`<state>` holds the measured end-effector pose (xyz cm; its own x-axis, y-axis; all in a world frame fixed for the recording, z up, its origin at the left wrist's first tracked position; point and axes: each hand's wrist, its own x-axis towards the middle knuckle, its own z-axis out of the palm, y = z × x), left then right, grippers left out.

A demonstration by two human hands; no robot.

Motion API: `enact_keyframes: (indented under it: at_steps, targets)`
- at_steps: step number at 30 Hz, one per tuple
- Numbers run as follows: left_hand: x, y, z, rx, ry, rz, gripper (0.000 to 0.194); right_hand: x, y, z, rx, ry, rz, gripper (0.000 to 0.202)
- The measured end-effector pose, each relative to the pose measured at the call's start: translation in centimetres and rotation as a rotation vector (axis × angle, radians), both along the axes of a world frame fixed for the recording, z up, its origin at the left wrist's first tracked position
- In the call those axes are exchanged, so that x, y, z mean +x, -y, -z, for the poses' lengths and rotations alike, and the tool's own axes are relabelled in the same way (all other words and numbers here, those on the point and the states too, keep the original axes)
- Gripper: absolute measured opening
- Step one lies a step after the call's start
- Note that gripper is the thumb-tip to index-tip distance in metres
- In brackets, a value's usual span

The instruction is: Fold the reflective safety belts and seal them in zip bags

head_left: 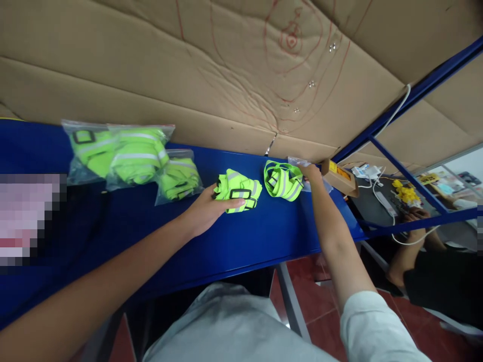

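Observation:
In my left hand [206,208] is a folded bundle of neon yellow-green reflective strap [239,191] with grey stripes and black buckles. The thumb lies across its front, and the other fingers are partly hidden behind it. My right hand [312,173] reaches to the back right, its fingers closed at a clear plastic bag [298,161]; part of the grip is hidden. Just left of that hand, a second rolled reflective strap [283,181] lies loose on the blue table [241,241]. Further left are several clear zip bags [136,156] with the same straps inside.
A cardboard wall [151,65] with red drawn lines rises behind the table. At the right end stand a small open carton [339,177] and a blue metal frame [407,186]. Beyond it, another person's hands [415,216] work near yellow items [406,193] and white cables.

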<state>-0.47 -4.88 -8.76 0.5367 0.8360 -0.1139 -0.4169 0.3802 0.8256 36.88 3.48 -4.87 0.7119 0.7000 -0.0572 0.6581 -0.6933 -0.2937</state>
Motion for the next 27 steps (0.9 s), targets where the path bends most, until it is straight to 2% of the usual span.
enact_keyframes:
  at_steps: [4, 7, 10, 12, 13, 15, 16, 18, 21, 24, 27]
  targets:
    - [-1.0, -0.3, 0.6, -0.005, 0.028, -0.092, 0.052, -0.5, 0.4, -1.1, 0.022, -0.017, 0.059, 0.039]
    - [-1.5, -0.8, 0.5, -0.016, 0.048, -0.144, 0.054, -1.5, 1.8, -2.5, 0.186, 0.113, 0.048, 0.030]
    - [-2.0, -1.2, 0.2, -0.068, 0.071, -0.171, 0.059, -4.9, 3.8, -2.7, 0.378, 0.233, -0.042, 0.027]
    - [-2.2, -1.2, 0.1, -0.096, 0.085, -0.178, 0.062, -8.7, 5.2, -1.8, 0.485, 0.253, -0.213, 0.027]
    - [-2.3, -1.2, 0.0, -0.100, 0.089, -0.179, 0.063, -10.8, 5.9, -1.2, 0.576, 0.231, -0.418, 0.027]
    - [-2.4, -1.0, -0.2, -0.086, 0.098, -0.183, 0.063, -14.9, 7.1, 0.2, 0.665, 0.184, -0.714, 0.020]
    - [-2.3, -0.8, -0.3, -0.072, 0.103, -0.185, 0.062, -16.6, 7.6, 1.0, 0.657, 0.153, -0.819, 0.019]
    - [-2.1, -0.6, -0.3, -0.044, 0.108, -0.181, 0.060, -18.8, 8.4, 2.3, 0.617, 0.076, -0.905, 0.020]
    - [-1.6, -0.6, 0.1, -0.017, 0.117, -0.177, 0.058, -19.7, 8.8, 3.8, 0.626, -0.216, -0.900, 0.021]
    - [-1.3, -0.6, 0.7, -0.012, 0.120, -0.203, 0.056, -19.2, 8.5, 4.5, 0.689, -0.547, -0.833, 0.011]
    - [-1.3, -0.6, 0.8, -0.007, 0.088, -0.215, 0.054, -19.0, 8.0, 4.8, 0.715, -0.680, -0.779, 0.010]
